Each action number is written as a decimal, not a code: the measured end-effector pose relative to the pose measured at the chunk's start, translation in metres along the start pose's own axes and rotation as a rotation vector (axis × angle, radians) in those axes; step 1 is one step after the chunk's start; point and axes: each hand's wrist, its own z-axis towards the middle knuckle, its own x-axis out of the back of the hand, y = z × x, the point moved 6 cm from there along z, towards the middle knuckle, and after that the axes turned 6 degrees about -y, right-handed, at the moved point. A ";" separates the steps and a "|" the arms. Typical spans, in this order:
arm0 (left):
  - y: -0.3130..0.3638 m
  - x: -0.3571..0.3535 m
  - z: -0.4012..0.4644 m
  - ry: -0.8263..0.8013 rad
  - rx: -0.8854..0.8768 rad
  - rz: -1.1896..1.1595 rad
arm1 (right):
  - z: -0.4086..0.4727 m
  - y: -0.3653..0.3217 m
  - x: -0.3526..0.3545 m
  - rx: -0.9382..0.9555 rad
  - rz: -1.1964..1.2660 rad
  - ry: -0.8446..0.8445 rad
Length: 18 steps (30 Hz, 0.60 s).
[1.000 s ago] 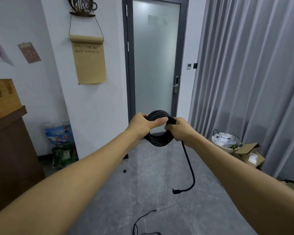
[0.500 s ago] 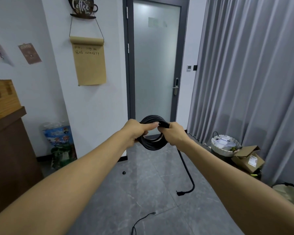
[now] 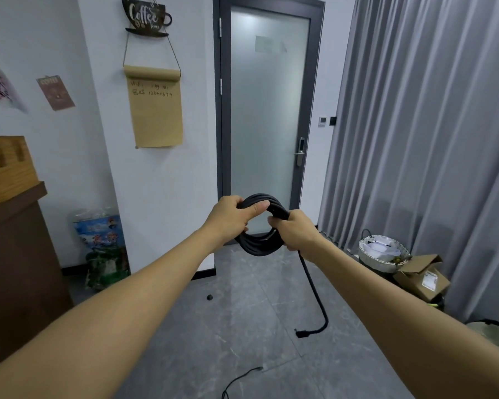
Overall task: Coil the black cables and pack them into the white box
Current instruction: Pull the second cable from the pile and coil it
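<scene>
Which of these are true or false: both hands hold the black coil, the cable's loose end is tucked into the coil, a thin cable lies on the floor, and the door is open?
1. Both the left hand and right hand grip the black coil. True.
2. The loose end is tucked in. False: it hangs free below the right hand.
3. A thin cable lies on the floor. True.
4. The door is open. False: it is closed.
</scene>
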 end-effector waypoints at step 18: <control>0.000 0.017 -0.007 -0.177 0.104 0.000 | -0.013 -0.063 0.047 0.450 -0.336 -0.044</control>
